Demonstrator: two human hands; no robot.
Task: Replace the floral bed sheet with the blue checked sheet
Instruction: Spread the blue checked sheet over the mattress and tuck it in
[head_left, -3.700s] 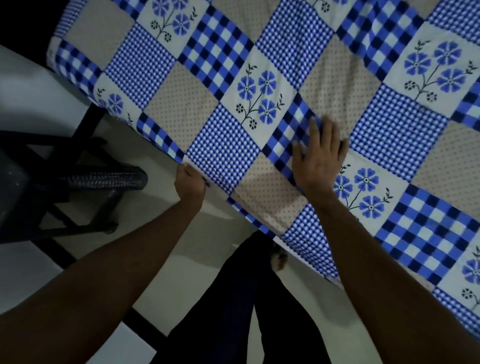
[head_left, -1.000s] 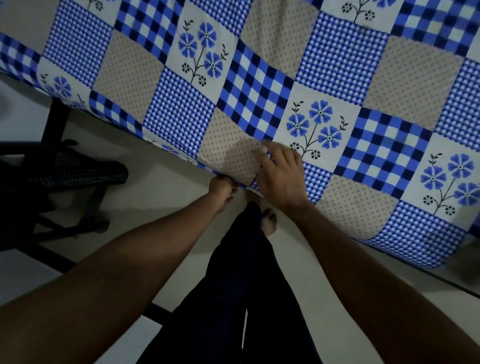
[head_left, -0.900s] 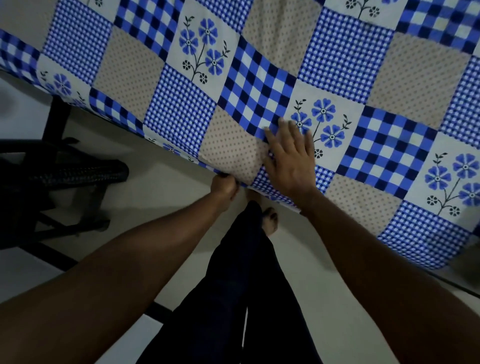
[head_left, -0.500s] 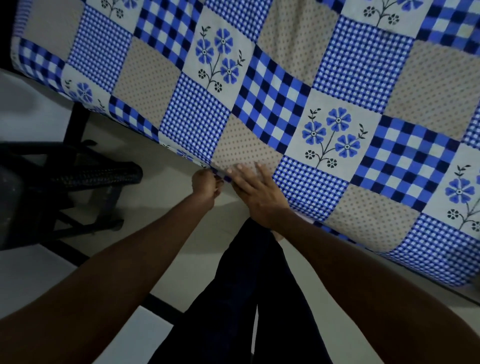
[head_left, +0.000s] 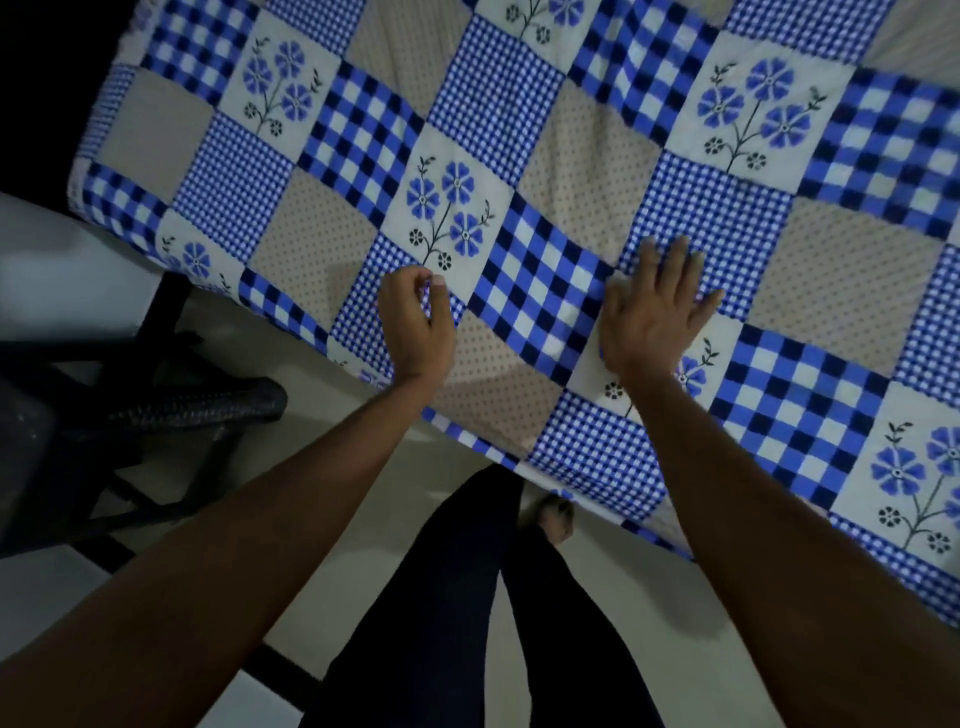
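Both hands have come up off the edge and are now apart. Left hand pinches the blue checked sheet; right hand lies flat on it, fingers spread. Sheet covers the bed, so probably final smoothing.

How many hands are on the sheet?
2. The left hand pinches the blue checked sheet near the bed's edge. The right hand lies flat on it, fingers spread, to the left hand's right.
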